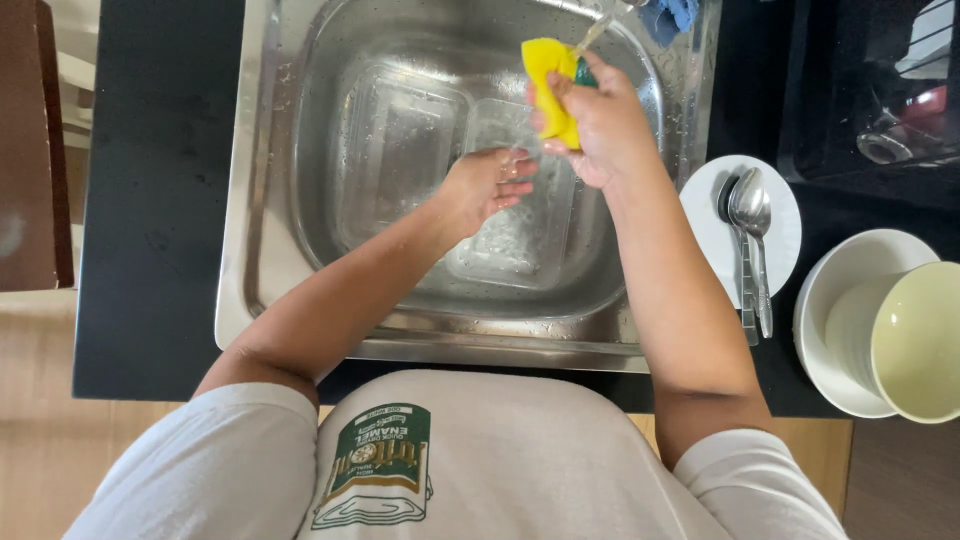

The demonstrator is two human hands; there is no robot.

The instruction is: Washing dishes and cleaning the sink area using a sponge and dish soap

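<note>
Sponge (548,85) clenched in right hand (598,125) fingers; left hand (488,185) fingers released, below.

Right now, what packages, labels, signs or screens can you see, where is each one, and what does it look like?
Printed picture on the white shirt: bottom middle of the view, on the person's chest; a green and white tin-shaped drawing with small lettering.
No packages, signs or screens show around the sink.

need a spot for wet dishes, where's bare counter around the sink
Bare black counter lies left of the steel sink, running to the counter's left edge. The right side is crowded: a white plate with spoons, then a white bowl and a pale green bowl.
</note>
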